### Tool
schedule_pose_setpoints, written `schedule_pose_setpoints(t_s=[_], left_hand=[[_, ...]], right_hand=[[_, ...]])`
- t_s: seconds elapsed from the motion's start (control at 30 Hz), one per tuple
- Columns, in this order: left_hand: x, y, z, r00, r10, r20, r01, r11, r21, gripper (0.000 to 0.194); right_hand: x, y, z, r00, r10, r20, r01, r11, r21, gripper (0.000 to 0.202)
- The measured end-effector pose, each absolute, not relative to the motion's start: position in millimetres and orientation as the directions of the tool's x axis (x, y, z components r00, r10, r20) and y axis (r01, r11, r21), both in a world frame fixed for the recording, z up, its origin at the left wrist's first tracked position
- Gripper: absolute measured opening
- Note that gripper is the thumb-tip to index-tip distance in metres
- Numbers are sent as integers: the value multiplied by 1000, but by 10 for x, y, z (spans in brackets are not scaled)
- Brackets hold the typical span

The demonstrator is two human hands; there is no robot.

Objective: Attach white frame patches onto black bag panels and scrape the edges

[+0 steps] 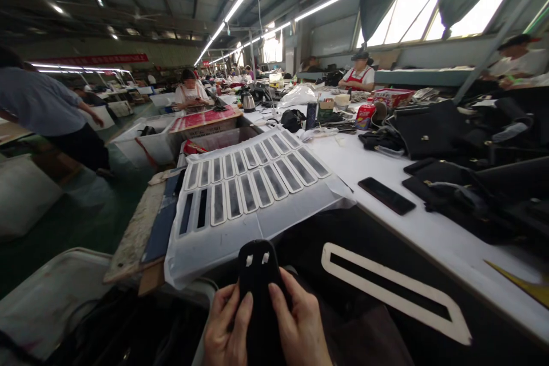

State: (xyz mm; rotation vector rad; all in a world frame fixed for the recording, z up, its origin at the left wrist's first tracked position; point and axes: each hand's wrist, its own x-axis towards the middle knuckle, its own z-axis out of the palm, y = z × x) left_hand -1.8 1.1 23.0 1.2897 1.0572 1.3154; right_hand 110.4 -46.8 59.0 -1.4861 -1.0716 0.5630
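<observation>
Between my hands is a long black fabric strip (258,280) with a rounded end and two small white tabs near its tip. My left hand (228,320) pinches its left edge, thumb on top. On the right edge, my right hand (298,317) grips it the same way. A cream frame-shaped piece (386,286) with a long slot lies to the right on black cloth. Beyond my hands, rows of white-rimmed slotted frames (251,189) lie on a white sheet (274,223). The strip's lower part runs out of view.
A phone (386,195) lies on the white table (355,160) at right. Black bags (433,126) are piled farther right, and a red container (365,114) stands behind. White bins (146,140) are at left. One person (47,106) walks at left; others sit at tables.
</observation>
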Motion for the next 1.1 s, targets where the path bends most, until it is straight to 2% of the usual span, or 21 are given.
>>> schedule_pose_setpoints(t_s=[0.13,0.27,0.4,0.5,0.6,0.73,0.9,1.1], left_hand=[[28,10,187,46,996,74,-114,-68,991,39],[35,84,271,80,996,41,-112,-32,993,48],[48,147,406,134,985,107,-3,-107,994,44],[106,147,463,89,976,198,-8,-198,980,38],[163,170,487,72,971,227,-37,-225,974,40],[174,229,498,131,939,319,63,-329,942,31],[174,205,466,122,902,415,141,-430,892,26],[221,195,451,102,927,361,135,-373,918,30]], right_hand=[[1122,-466,573,486,845,223,253,108,-961,38],[1161,-459,584,477,862,173,166,104,-981,37],[1232,-386,644,488,870,66,78,32,-996,40],[1281,-304,712,534,838,108,134,42,-990,43],[1309,-261,762,542,820,186,230,68,-971,44],[1340,-277,733,571,778,261,313,87,-946,47],[1337,-335,656,576,795,191,275,32,-961,45],[1295,-381,696,618,761,197,279,22,-960,45]])
